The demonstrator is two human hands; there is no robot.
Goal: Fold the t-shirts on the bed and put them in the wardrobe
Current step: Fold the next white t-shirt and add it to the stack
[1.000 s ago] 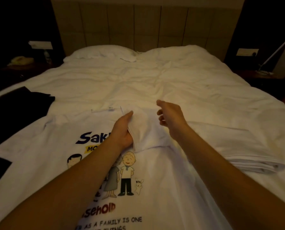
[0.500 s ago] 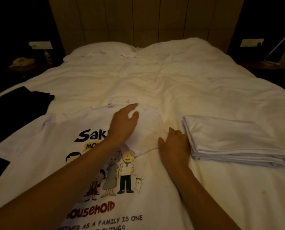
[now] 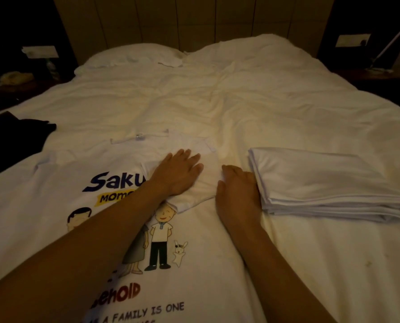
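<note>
fingers (image 3: 189, 157) flat on folded sleeve (image 3: 194, 190)

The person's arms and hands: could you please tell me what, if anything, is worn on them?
Nothing shows on them. Both forearms are bare, with no sleeves in view. The left hand and right hand carry no gloves, and no rings, watch or bracelets are visible in the dim light.

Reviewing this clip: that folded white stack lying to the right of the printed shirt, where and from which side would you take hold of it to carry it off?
Take the folded white stack by its two short ends, one hand sliding under from the left end beside the right hand, the other from the far right end. Its loose layered edges face the viewer, so supporting it flat from below should keep the layers from sliding apart.
</note>
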